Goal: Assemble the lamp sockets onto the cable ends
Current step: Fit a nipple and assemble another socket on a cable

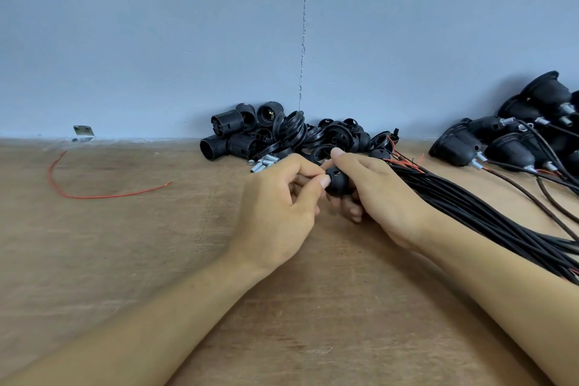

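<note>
- Grip first: the right hand [376, 194] curls round a small black socket cap [336, 182] at centre frame, just above the worktop [156, 260]. The left hand [275, 200] pinches at the cap's left side with thumb and fingertip.
- Whether a cable end sits inside the cap is hidden by the fingers. If it is only partly through, drag from the thick cable bundle [470, 219] trailing to the lower right could pull it back out.
- The cap looks smooth and rounded, so a shallow pinch could let it pop free. It might then roll into the pile of loose socket parts [282, 135] just behind, where it would be hard to pick out.
- Thin red conductors [404, 163] show beside the right hand; pushing the cap on askew could nip or bend them.
- Small metal sleeves [264, 163] lie just beyond the left hand's knuckles, and a careless sweep could scatter them.
</note>
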{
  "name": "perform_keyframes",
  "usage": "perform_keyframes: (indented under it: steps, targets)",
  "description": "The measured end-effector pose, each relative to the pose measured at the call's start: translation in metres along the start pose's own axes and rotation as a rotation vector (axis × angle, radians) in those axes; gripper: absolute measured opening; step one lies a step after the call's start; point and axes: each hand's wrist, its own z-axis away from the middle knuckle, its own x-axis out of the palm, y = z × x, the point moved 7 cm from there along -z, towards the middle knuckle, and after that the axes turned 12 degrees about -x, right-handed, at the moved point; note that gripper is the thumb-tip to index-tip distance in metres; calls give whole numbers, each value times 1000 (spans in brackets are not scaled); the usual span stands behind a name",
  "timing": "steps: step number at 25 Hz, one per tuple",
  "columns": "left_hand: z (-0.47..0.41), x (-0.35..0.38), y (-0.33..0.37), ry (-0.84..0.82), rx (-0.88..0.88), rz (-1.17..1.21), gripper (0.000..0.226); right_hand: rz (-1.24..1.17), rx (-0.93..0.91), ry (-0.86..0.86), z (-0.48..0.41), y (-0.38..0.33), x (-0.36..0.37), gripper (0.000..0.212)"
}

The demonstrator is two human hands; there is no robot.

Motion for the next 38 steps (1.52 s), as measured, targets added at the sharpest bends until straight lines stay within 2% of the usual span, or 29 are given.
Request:
perform_keyframes:
  steps: [5,9,11,14,19,24,26,29,31,33,35,36,38]
  targets:
    - [8,0,17,30,207,-129,9,-30,109,15,0,8,-1,46]
    - [11,0,23,43,313,-196,9,-38,97,-4,0,9,-1,49]
    - [9,-4,18,65,276,-161,10,-46,16,-18,-1,4,-1,48]
    - [1,-11,6,98,126,-59,17,-130,-83,-62,0,-4,-2,36]
    - [-3,-16,2,131,58,-32,29,-245,-50,-104,-1,0,-1,28]
    - [-3,-15,1,108,57,-37,25,-268,-23,-44,-1,0,0,45]
    - [-1,-12,2,59,70,-57,26,-229,-5,-61,0,1,-1,43]
    - [-1,-7,-3,19,27,-89,19,-4,-24,-48,0,2,-2,33]
    - [-2,-5,-8,22,8,-134,27,242,-50,125,-2,2,-17,31]
    - [-3,-1,-11,-23,15,-180,29,633,-77,273,-1,-2,-39,22]
    - [-1,4,-10,-112,40,-199,25,1069,-14,193,0,-1,-49,23]
    - [0,8,-10,-156,56,-217,23,1185,25,138,1,2,-51,24]
    - [1,12,-8,-174,108,-288,37,1257,38,98,2,4,-52,21]
